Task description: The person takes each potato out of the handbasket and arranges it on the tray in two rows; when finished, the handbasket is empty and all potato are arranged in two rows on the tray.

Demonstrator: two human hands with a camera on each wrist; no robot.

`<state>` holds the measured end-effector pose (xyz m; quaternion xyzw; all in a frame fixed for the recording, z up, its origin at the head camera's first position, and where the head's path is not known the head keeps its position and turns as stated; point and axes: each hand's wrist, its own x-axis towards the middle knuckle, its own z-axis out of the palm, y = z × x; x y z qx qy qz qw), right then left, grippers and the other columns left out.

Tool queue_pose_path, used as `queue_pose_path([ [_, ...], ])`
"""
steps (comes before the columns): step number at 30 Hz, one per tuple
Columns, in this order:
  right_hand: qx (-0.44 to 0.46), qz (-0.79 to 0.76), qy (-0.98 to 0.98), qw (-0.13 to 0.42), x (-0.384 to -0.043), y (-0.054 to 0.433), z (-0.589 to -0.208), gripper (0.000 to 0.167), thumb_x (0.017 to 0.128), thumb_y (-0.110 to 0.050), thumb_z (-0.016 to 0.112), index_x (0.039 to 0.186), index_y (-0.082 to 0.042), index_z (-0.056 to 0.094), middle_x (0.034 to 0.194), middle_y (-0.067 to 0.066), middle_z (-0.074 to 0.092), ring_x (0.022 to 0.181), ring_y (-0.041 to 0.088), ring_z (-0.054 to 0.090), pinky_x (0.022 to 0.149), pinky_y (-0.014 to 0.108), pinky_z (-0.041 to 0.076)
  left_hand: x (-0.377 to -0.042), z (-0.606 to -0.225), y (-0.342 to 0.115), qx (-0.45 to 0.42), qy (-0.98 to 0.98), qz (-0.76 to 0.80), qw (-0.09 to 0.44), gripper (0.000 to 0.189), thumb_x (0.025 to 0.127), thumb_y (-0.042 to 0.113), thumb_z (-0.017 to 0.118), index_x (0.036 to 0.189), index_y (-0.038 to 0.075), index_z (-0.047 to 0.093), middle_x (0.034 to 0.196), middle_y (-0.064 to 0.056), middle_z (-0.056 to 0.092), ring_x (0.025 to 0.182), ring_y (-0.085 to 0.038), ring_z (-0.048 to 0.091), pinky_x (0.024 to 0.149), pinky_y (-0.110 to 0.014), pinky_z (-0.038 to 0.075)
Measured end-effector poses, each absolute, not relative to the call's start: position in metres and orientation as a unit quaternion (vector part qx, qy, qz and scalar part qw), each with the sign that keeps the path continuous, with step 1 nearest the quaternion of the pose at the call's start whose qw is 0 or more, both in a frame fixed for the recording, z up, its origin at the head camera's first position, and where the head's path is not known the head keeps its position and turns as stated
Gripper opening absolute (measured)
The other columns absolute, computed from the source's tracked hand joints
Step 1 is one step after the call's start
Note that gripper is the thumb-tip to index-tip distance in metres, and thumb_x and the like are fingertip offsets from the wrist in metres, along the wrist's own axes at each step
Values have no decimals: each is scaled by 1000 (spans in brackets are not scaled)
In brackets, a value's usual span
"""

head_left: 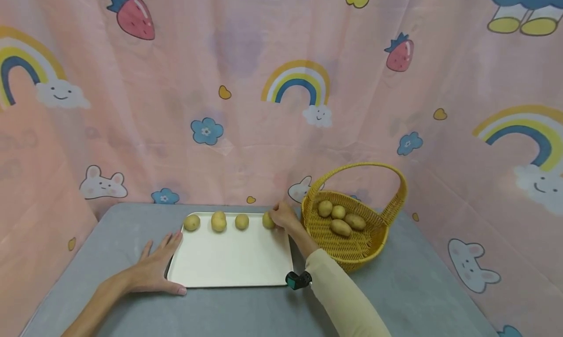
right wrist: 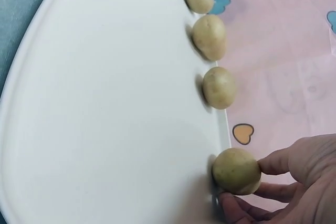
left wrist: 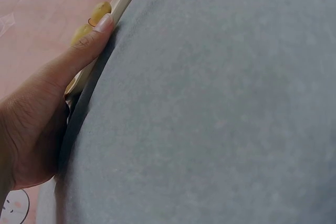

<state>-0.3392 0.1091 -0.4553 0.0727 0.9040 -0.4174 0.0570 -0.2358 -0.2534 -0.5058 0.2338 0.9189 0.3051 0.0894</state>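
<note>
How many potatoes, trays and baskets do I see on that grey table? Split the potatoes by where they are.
Potatoes along the far edge of the tray, one held by the right hand: 4
Potatoes visible in the basket: 4
Trays: 1
Baskets: 1
Total: 10

Open room spans the near and middle parts of the white tray (head_left: 228, 263), reachable over its front edge. Potatoes (head_left: 242, 221) line the far side; the left hand (head_left: 151, 273) bars the left edge, the right hand (head_left: 286, 216) the far right corner, and the right forearm (head_left: 338, 288) crosses the gap between tray and tall-handled basket (head_left: 352, 264)
</note>
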Motion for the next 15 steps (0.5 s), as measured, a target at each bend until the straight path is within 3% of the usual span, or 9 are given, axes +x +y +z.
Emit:
queue_pose_path([
  [3, 79, -397, 913, 49, -339, 109, -455, 24, 103, -13, 60, 117, 5, 67, 107, 15, 69, 81, 19, 60, 67, 27, 51, -235, -506, -253, 232, 919, 306, 92, 139, 68, 55, 90, 164, -8, 12, 170, -36, 12, 156, -62, 5, 116, -82, -10],
  [10, 75, -383, 920, 18, -333, 108, -450, 35, 101, -14, 59, 129, 6, 65, 126, 21, 70, 103, 28, 65, 92, 41, 58, -236, -508, -254, 232, 920, 304, 88, 138, 68, 55, 90, 164, -7, 12, 170, -36, 13, 156, -62, 5, 116, -82, -9],
  [15, 67, -386, 920, -30, -325, 104, -444, 32, 99, -14, 61, 125, 3, 67, 148, 29, 55, 121, 38, 62, 95, 47, 58, -237, -508, -254, 232, 920, 304, 89, 138, 68, 55, 89, 164, -6, 12, 171, -35, 13, 156, -61, 5, 116, -82, -10],
])
